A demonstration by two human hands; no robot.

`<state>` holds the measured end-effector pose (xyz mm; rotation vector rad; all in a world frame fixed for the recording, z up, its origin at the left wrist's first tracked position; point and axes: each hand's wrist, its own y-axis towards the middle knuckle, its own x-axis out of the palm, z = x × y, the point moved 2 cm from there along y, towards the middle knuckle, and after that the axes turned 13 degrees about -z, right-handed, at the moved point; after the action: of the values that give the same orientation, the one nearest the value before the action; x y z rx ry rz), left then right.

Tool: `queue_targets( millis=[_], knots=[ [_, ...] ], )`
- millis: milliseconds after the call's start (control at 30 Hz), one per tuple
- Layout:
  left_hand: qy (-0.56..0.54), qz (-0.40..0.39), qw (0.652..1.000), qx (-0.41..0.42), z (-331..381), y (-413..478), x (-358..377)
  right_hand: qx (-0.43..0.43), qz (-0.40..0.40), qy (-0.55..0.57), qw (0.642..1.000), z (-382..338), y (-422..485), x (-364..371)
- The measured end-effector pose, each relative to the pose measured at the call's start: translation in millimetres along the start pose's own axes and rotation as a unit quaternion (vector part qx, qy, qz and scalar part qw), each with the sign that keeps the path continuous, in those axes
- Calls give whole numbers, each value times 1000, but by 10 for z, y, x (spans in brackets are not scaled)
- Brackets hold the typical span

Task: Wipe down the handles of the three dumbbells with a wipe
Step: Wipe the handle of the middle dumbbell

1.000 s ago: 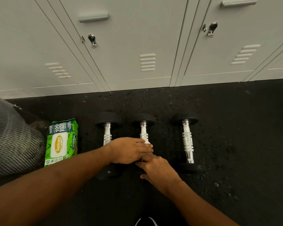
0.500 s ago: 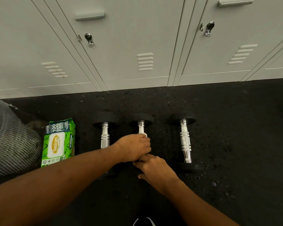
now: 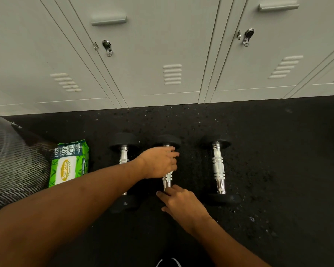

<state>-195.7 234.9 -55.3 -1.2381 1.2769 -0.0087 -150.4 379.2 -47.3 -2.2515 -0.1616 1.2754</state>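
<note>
Three dumbbells with chrome handles and black heads lie side by side on the black rubber floor: the left dumbbell (image 3: 123, 157), the middle dumbbell (image 3: 167, 180) and the right dumbbell (image 3: 218, 167). My left hand (image 3: 159, 162) is wrapped around the far part of the middle dumbbell's handle, close to its far head. The wipe is hidden inside that fist. My right hand (image 3: 181, 204) lies over the near head of the middle dumbbell, fingers touching the handle's near end.
A green pack of wipes (image 3: 68, 163) lies on the floor left of the dumbbells. Beside it stands a dark mesh object (image 3: 12, 160). Grey lockers (image 3: 162, 54) line the floor's far edge. A shoe tip (image 3: 169, 263) shows at the bottom.
My left hand has slid along the middle handle away from me, toward the far head, uncovering the near part of the chrome. My right hand has stayed on the near end.
</note>
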Motion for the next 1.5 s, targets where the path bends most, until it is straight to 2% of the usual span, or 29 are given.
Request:
queue_targets(
  millis=[100,200,467,667,733,900,1033,1100,1333,1400,1500],
  knots=[
    [36,-8,998,-42,-48,17,-31,0,-7,5,1000,26,-4,29],
    [0,13,999,-51,35,-50,11,-2,-2,2,1000,15,-12,32],
    [-154,27,985,74,370,-205,149,-18,22,0,1000,29,-14,67],
    [-99,25,989,111,295,-246,163,-14,25,4,1000,39,-30,42],
    [-75,41,992,92,248,-218,153,-9,20,3,1000,33,-30,29],
    [3,63,998,-20,44,-131,100,-3,6,-9,1000,48,-22,45],
    [-35,50,994,-96,75,-127,-9,1,-4,-12,1000,32,-22,48],
    [-56,56,993,-92,219,-121,-8,-1,-3,-11,1000,11,-19,33],
    [-70,96,992,30,367,-208,73,-14,12,10,1000,37,-45,17],
    [-81,118,989,24,346,-298,121,-11,11,13,1000,48,-59,7],
    [-145,135,979,-49,377,-418,244,-5,6,6,1000,36,-73,-14]
  ],
)
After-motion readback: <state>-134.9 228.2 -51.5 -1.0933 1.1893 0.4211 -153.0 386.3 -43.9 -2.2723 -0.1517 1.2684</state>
